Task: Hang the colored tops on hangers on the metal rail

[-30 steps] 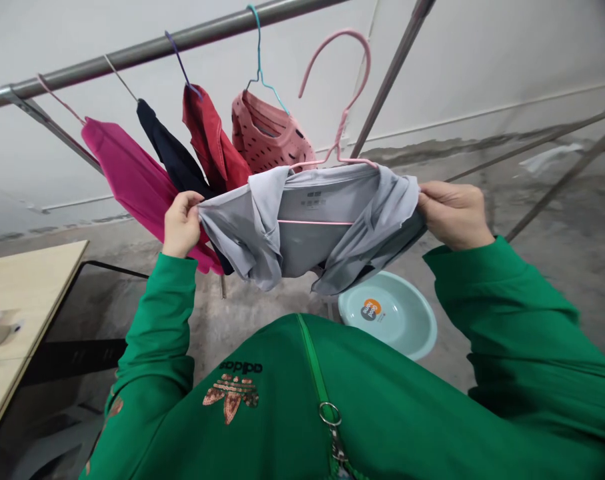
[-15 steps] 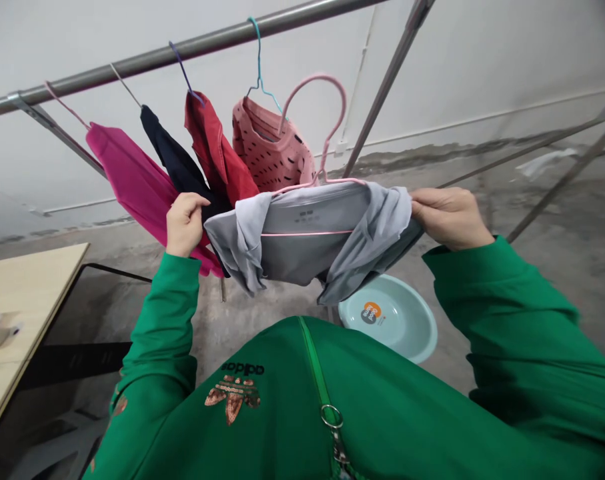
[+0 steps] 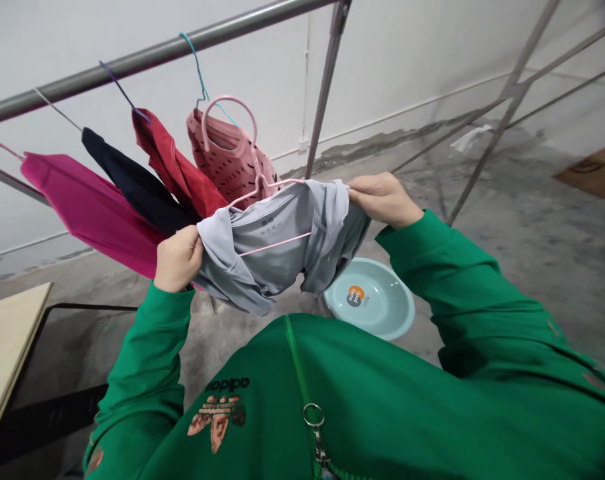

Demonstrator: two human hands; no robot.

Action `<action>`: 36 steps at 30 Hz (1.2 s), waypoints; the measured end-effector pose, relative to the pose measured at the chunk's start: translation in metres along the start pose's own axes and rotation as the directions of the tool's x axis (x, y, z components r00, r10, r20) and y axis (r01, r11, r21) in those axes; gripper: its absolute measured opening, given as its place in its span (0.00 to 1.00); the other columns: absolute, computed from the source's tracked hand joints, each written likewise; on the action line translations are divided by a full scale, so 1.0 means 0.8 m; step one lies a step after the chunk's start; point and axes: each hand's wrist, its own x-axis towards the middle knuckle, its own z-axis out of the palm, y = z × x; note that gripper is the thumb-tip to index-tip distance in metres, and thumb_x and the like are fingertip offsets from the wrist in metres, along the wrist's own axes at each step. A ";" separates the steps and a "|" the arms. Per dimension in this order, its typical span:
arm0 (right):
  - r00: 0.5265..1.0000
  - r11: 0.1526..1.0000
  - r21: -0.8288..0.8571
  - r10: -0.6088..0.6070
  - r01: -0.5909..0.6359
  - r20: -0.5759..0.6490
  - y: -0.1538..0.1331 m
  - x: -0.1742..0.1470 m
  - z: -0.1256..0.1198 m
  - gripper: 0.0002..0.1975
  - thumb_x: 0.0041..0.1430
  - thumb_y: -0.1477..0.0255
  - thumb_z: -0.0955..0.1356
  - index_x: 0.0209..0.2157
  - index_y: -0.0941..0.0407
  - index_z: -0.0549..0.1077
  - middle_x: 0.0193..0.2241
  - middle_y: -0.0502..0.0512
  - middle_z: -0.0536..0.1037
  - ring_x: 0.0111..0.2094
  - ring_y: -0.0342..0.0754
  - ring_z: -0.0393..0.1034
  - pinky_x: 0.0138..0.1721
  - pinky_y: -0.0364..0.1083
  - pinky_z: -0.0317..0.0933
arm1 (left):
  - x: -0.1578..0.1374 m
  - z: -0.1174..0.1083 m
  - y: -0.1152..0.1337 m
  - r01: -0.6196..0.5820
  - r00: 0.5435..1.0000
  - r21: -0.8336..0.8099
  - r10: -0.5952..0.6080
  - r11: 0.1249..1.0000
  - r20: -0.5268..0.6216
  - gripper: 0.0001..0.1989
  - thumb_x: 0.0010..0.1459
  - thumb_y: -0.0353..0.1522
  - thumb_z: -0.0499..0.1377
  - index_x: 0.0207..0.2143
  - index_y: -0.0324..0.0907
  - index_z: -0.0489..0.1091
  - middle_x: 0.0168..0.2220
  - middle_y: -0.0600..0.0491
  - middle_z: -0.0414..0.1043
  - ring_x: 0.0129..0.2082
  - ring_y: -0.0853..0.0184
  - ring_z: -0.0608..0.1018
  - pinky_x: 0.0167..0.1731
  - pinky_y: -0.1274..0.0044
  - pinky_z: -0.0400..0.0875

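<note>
Clearly, the left hand [image 3: 178, 260] and right hand [image 3: 385, 199] each grip one side of a gray shirt [image 3: 280, 267], spread between them on one pink hanger [image 3: 258, 179] whose ends the cloth hides. Beyond, four garments [image 3: 168, 160] hang from a metal rail [image 3: 147, 63], the leftmost one's hook out of view. Below sits one partly hidden mint basin [image 3: 382, 300].

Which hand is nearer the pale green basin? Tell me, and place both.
Right. The right hand, gripping one end of the grey garment, is above the basin in view; the left hand, gripping the other end, is farther off, up and to its left.
</note>
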 end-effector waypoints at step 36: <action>0.994 0.889 -0.446 -0.091 0.108 0.060 -0.002 0.037 0.016 0.13 0.56 0.68 0.67 0.43 0.57 0.72 0.43 0.61 0.76 0.44 0.55 0.68 0.44 0.53 0.62 | -0.008 -0.011 -0.016 0.123 0.968 -0.031 -0.127 0.992 -0.216 0.11 0.60 0.32 0.50 0.31 0.39 0.70 0.27 0.52 0.70 0.29 0.68 0.71 0.28 0.73 0.58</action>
